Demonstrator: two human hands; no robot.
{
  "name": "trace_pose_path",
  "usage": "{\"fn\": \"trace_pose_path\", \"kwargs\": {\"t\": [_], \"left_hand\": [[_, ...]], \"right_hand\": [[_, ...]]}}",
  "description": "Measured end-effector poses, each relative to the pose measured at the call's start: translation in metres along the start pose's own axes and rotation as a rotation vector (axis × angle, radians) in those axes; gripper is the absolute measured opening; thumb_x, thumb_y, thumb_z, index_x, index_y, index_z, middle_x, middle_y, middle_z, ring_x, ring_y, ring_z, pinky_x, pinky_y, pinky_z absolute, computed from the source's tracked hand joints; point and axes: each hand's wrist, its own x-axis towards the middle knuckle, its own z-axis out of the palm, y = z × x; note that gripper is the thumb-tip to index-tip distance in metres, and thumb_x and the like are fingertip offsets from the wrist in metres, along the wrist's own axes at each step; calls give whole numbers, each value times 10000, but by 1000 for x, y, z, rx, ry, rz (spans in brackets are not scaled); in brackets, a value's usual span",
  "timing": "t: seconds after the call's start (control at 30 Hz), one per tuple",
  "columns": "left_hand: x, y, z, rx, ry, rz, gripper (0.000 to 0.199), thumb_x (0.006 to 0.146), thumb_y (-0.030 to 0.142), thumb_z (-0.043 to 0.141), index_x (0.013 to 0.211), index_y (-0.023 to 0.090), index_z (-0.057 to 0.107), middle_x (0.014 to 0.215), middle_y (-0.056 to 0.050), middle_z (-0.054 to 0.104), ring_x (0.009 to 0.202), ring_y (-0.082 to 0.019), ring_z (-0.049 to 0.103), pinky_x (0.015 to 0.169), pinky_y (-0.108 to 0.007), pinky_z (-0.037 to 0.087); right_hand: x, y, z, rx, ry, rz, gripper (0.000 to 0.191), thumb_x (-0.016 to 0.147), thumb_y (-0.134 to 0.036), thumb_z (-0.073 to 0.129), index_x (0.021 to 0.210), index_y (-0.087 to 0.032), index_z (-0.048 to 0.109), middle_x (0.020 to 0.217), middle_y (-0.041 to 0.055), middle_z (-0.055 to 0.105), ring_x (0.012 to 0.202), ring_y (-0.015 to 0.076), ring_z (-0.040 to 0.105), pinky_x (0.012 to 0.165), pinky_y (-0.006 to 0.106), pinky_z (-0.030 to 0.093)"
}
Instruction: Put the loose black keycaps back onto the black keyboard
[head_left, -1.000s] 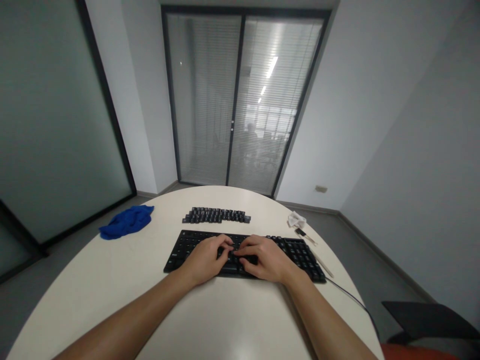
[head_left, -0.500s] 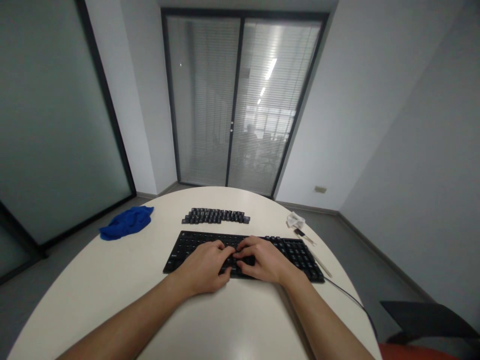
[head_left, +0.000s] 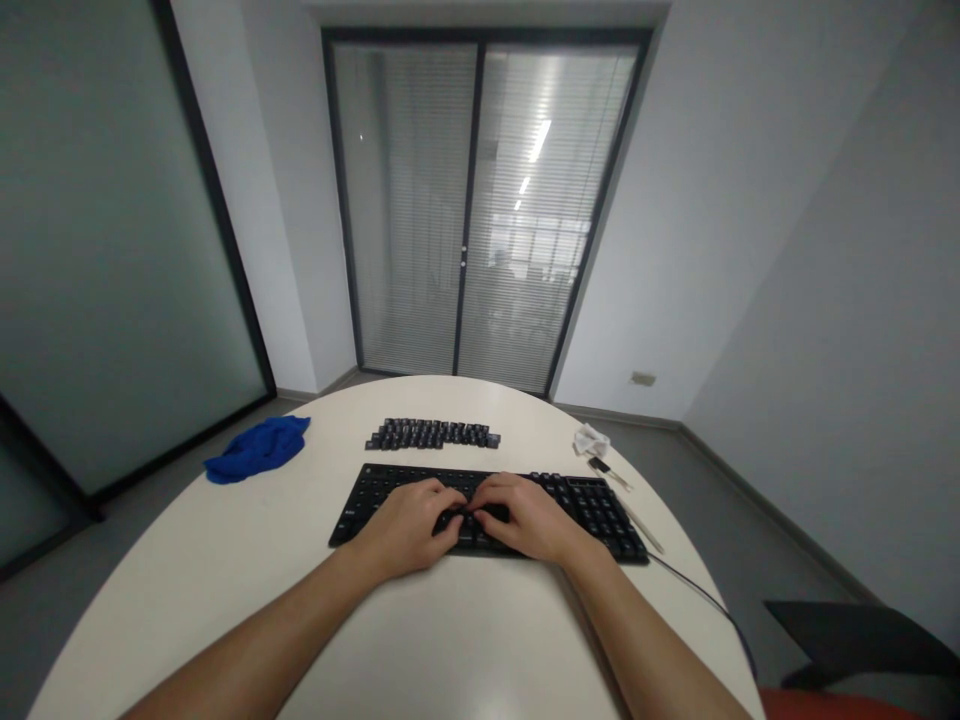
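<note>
A black keyboard (head_left: pixel 604 512) lies across the white round table, with bare patches in its main key area. Both hands rest over its middle, fingertips nearly meeting. My left hand (head_left: pixel 411 525) is closed, with thumb and index brought together at the centre of the keyboard. Facing it, my right hand (head_left: pixel 529 515) has its thumb and forefinger pinched at the same spot. Whatever lies between the fingertips is too small and dark to make out. Behind the keyboard, several loose black keycaps (head_left: pixel 431 434) sit in neat rows.
A crumpled blue cloth (head_left: pixel 259 450) lies at the table's left edge. To the right are a crumpled white tissue (head_left: pixel 591 440), a small brush (head_left: pixel 609 472) and a thin pale stick (head_left: pixel 641 527). The keyboard cable (head_left: pixel 697 590) runs off the right edge near a chair (head_left: pixel 862 640).
My left thumb has moved up and inward, closer to the right fingertips. The fingers of both hands have drawn together; the keyboard and keycaps stay in place.
</note>
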Motion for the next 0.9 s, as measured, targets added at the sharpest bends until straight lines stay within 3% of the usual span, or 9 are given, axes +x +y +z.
{"fn": "trace_pose_path", "kwargs": {"t": [0.37, 0.63, 0.8, 0.9], "left_hand": [[0, -6, 5, -73, 62, -44, 239, 961, 282, 508, 1102, 234, 696, 1027, -45, 721, 957, -208, 665, 891, -335, 512], [9, -16, 0, -157, 102, -157, 228, 958, 292, 499, 1032, 243, 710, 1010, -26, 746, 938, -200, 681, 880, -310, 500], [24, -35, -6, -34, 155, -338, 220, 930, 295, 522, 1054, 238, 695, 1064, -25, 735, 932, -210, 677, 854, -322, 508], [38, -48, -9, 93, 110, -331, 218, 907, 253, 557, 1090, 236, 673, 1141, -39, 703, 1041, -226, 648, 895, -326, 498]], "right_hand": [[-2, 17, 6, -2, 143, 68, 250, 917, -214, 621, 1157, -223, 687, 1135, 76, 696, 1099, 240, 599, 996, 397, 464], [-4, 22, 7, 4, 116, 89, 215, 940, -264, 608, 1126, -223, 707, 1168, 78, 686, 1124, 241, 594, 1025, 400, 462], [-5, 24, 7, 9, 111, 83, 210, 940, -270, 611, 1116, -222, 714, 1195, 77, 686, 1142, 236, 594, 1033, 388, 460], [-5, 24, 8, 10, 119, 85, 209, 940, -279, 613, 1114, -223, 716, 1189, 76, 689, 1139, 236, 595, 1033, 388, 459]]}}
